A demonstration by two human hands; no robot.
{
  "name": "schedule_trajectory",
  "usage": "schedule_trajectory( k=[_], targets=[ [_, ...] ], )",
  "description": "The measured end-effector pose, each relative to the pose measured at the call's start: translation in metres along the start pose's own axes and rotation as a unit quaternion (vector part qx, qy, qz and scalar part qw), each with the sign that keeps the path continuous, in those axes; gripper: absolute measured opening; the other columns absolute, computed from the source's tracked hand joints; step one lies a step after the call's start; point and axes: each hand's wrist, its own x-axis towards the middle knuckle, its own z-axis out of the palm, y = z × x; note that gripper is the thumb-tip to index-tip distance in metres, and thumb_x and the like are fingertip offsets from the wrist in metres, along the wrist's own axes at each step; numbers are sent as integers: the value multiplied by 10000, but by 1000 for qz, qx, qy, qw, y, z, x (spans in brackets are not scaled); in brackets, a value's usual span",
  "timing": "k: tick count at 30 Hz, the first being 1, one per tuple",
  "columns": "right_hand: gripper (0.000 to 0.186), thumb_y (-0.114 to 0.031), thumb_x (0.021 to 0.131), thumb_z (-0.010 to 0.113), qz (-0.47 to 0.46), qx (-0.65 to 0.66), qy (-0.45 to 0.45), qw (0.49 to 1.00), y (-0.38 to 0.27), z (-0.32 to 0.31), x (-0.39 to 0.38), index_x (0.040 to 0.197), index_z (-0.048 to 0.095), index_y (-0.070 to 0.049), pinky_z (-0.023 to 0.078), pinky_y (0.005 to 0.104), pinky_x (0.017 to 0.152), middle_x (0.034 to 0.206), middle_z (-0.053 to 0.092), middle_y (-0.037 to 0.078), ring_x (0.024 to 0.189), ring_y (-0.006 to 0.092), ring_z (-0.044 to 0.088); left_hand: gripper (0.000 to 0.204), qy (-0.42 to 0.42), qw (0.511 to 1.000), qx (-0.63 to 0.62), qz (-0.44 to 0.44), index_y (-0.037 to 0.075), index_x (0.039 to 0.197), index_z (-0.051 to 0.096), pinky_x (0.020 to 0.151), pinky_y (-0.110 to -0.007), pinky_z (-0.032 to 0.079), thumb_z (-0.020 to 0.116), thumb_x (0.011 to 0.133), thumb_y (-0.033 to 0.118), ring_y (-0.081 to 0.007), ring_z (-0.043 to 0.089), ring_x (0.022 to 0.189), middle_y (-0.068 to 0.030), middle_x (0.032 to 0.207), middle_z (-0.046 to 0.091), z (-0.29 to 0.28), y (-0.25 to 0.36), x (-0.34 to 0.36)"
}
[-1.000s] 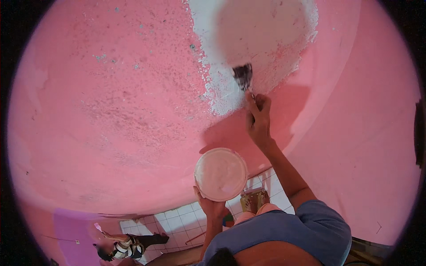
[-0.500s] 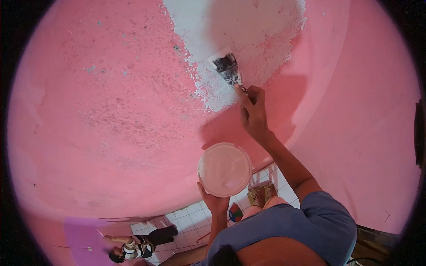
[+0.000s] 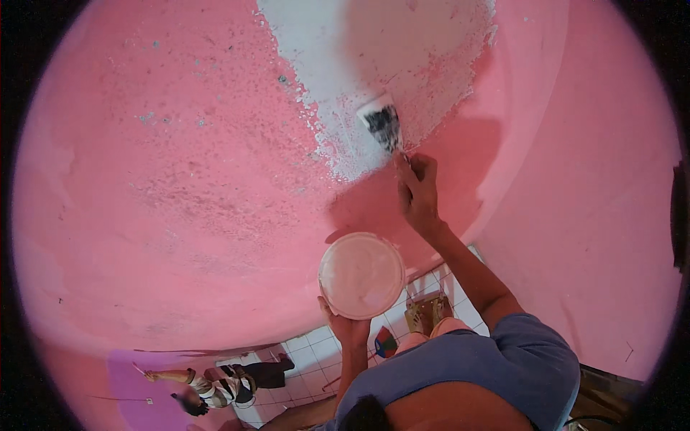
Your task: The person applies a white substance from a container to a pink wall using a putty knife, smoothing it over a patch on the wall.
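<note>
A: what could bite me here?
B: I reckon the disc (image 3: 361, 276) tips if my left grip (image 3: 348, 328), holding its near rim, slackens; too steep a scraper (image 3: 383, 125) might gouge the white patch (image 3: 309, 36)
A: right arm (image 3: 474, 269)?
B: stretched up; right grip (image 3: 418, 185) closed round the scraper, which is over that patch; can't tell if they touch

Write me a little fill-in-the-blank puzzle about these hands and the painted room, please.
1. The wide-bladed, dark-and-white tool is gripped by the person's ____ hand.
2. The left hand holds a pale-pink, rimmed lid or tub, whose outline is a ____.
3. The large painted wall is mostly ____ in colour.
4. The painted patch behind the striped-shirted co-worker's outstretched arm is ____.

Missing words: right; circle; pink; purple.
</note>
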Motion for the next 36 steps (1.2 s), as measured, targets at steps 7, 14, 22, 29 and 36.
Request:
schedule_trajectory(
  k=[7,14,22,29,36],
  targets=[
    [446,119,844,495,-97,-72,1,993,28,-3,-42,1255,536,-51,431,301,695,1016,399,106,822,212,446,554,-22,1000,11,-13,167,1383,393,1093,-531,254,324,960,518,-302,326,1332,-95,1449,361,19,-9,-2],
    [487,131,837,485,-135,-100,13,986,-13,-2,10,1299,515,-19,425,244,694,1074,373,130,785,182,464,579,-8,999,-7,-34,157,1393,374,1094,-528,257,317,957,532,-306,326,1332,-114,1453,346,12,-10,-4],
    [514,142,813,480,26,1,-10,1000,-7,12,-16,1291,535,-42,418,243,658,1048,376,119,760,164,449,585,-25,999,-10,-31,150,1399,362,1093,-526,262,313,958,532,-312,327,1331,-113,1452,346,20,-10,-2],
    [384,45,837,551,13,-88,-160,983,-68,-73,-18,1212,585,-33,426,228,607,979,473,88,751,134,507,556,-19,994,101,22,191,1417,338,1079,-545,269,364,955,497,-327,336,1319,-129,1463,327,39,-15,4],
    [362,-17,903,538,123,-52,-391,911,-119,-120,-40,1264,551,-47,430,233,571,814,597,80,669,99,538,635,-42,988,-83,-124,111,1408,339,1086,-500,294,362,941,541,-306,361,1306,-121,1442,356,28,-27,4]
  ],
)
